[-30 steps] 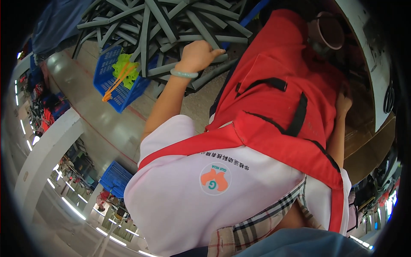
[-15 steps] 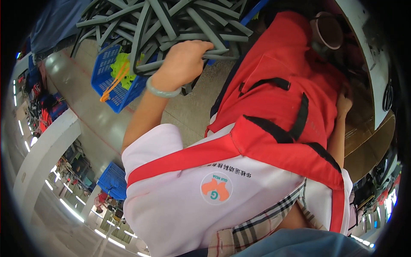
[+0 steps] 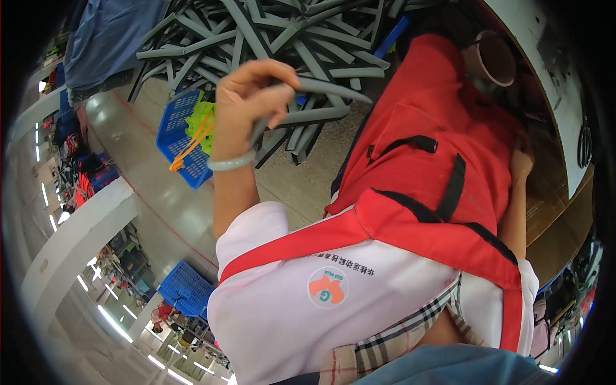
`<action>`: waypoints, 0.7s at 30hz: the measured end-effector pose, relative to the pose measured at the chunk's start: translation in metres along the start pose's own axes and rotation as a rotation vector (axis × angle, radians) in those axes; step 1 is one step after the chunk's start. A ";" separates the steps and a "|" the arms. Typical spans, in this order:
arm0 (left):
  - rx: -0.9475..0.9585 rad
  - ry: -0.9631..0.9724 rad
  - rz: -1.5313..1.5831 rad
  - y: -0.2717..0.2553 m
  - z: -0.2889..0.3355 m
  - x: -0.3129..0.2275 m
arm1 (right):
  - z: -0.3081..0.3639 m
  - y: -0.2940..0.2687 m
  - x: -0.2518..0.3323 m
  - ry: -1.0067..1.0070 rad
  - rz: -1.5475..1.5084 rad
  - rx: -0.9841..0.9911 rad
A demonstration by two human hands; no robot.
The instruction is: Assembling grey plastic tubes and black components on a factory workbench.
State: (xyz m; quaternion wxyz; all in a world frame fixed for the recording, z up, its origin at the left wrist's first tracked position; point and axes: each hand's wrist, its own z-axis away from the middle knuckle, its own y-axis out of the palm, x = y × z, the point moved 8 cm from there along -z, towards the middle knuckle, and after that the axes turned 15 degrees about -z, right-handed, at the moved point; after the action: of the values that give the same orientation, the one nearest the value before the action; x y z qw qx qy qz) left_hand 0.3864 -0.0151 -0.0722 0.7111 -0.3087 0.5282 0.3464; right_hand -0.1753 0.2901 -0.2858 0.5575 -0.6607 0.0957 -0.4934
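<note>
My left hand [image 3: 253, 102], with a pale bangle at the wrist, is raised over a heap of grey-and-black strips [image 3: 256, 32]. Its thumb and fingers are closed on one grey strip [image 3: 327, 88], whose tapering end sticks out to the right. Just below it, another bent strip [image 3: 314, 116] passes behind the hand; whether that one is gripped too is unclear. My right hand [image 3: 523, 157] hangs low at the right side of my red apron [image 3: 417, 96], beside brown cardboard. Its fingers are in shadow and mostly hidden.
A blue basket [image 3: 168, 138] with yellow-green material and an orange cord stands left of the heap. Another blue basket [image 3: 186, 287] is farther left. At right are a pink bucket [image 3: 495, 59], a white tabletop edge [image 3: 557, 83] and cardboard [image 3: 545, 199].
My left hand has risen off the heap and turned, now with a grey strip pinched in it. The whole view has shifted slightly. My right hand stays by the apron.
</note>
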 end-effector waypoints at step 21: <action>-0.340 -0.246 -0.666 -0.110 -0.086 0.184 | 0.003 -0.007 -0.003 -0.081 -0.165 -0.066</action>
State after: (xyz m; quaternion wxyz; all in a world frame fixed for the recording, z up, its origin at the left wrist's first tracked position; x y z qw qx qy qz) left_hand 0.4673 -0.1163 -0.2629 0.7813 -0.5329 0.2447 0.2138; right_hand -0.1775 0.2964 -0.2816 0.4963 -0.7040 0.0346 -0.5068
